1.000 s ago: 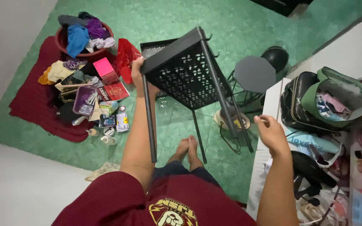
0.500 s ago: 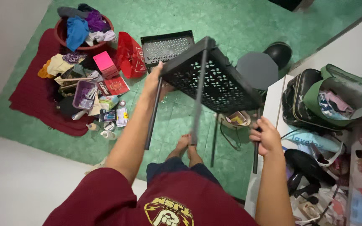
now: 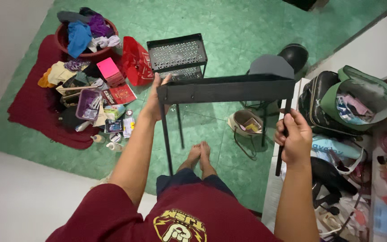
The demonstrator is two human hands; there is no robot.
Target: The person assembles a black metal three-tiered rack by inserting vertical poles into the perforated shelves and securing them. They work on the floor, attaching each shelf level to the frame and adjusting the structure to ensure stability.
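The black metal rack I hold has swung level since a moment ago, edge-on between my hands above the green floor. My right hand is wrapped around its leg; my left hand presses flat, fingers spread, against the opposite corner.
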